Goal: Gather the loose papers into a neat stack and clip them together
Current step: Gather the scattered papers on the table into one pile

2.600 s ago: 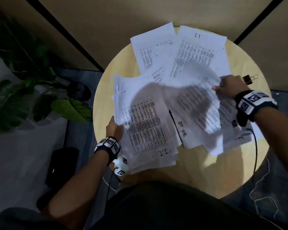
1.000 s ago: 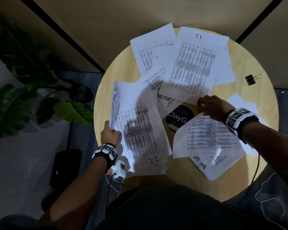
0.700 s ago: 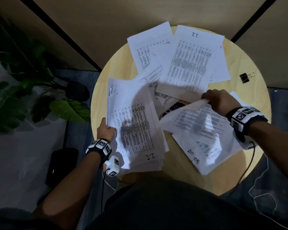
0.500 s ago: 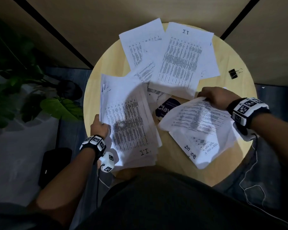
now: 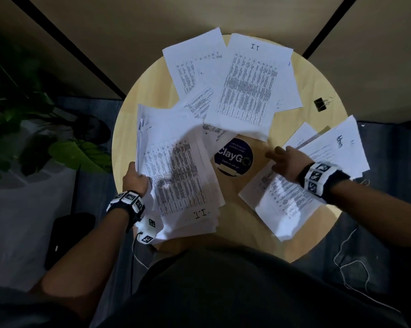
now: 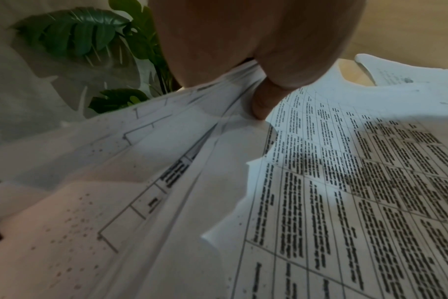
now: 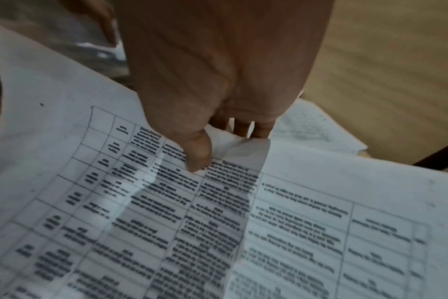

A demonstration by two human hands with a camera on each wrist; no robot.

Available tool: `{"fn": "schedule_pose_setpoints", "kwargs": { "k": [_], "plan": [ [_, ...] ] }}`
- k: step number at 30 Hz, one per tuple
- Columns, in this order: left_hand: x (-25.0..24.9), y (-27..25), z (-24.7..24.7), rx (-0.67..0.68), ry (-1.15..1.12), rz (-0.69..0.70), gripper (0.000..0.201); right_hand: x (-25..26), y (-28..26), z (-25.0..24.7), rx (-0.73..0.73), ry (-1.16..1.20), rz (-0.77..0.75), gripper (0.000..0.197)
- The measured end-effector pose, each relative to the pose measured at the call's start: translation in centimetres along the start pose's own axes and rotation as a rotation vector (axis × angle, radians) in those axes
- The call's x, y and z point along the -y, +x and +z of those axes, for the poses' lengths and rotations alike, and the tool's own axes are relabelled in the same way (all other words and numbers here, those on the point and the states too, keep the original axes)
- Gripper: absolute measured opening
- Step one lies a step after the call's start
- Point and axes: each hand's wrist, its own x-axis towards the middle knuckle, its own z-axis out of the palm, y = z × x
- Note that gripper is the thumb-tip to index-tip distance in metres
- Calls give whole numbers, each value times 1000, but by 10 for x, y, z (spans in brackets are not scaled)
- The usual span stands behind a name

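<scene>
On the round wooden table (image 5: 301, 74) lie white printed sheets. My left hand (image 5: 136, 178) grips the left edge of a thick, uneven stack of papers (image 5: 181, 176); in the left wrist view the thumb (image 6: 263, 101) presses on top of the stack (image 6: 345, 182). My right hand (image 5: 282, 159) pinches the upper edge of a loose sheet (image 5: 285, 200) at the near right, thumb (image 7: 197, 159) on top and fingers beneath the sheet (image 7: 166, 222). More loose sheets (image 5: 247, 91) lie at the back and others (image 5: 337, 147) at the right edge. A black binder clip (image 5: 320, 105) rests at the far right.
A round dark "ClayGo" sticker (image 5: 233, 157) shows on the tabletop between the stack and my right hand. A leafy plant (image 5: 58, 150) stands on the floor to the left, with a black object (image 5: 67, 233) below it. Wall panels rise behind the table.
My right hand has drawn its sheet down and to the near right, uncovering the sticker and the sheets at the right edge. The left hand keeps its hold on the stack.
</scene>
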Motion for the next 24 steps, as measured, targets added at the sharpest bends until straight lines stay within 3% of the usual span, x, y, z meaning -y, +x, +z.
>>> {"fn": "schedule_pose_setpoints", "kwargs": {
  "k": [1,3,5,7,9,10,12,15,17,19,24],
  "plan": [
    [0,0,0,3,-1,0,46,9,1,4,22,140,47,41],
    [2,0,-1,14,-3,0,43,28,5,17,-124,351,155,49],
    [1,-1,-2,27,-10,-9,42,35,14,40,-332,481,191,34],
    [1,-4,-2,34,-31,-16,43,33,18,52,-407,474,152,12],
    [1,-4,-2,30,-58,-24,50,28,20,51,-403,419,66,15],
    [1,-3,-1,25,-72,-29,54,26,19,46,-480,392,22,18],
    [1,-4,-2,7,-104,-46,58,23,11,27,-507,489,15,22],
    [6,-5,-4,-17,-159,-68,58,2,10,3,-467,893,188,43],
    [8,-7,-4,-2,-179,-101,64,-18,19,-14,-442,998,291,35],
    [7,-7,-4,1,-195,-126,64,-39,29,-35,-482,942,369,18],
    [0,5,-3,-26,-269,-113,64,-74,56,-65,-631,1253,711,22]
  ]
}}
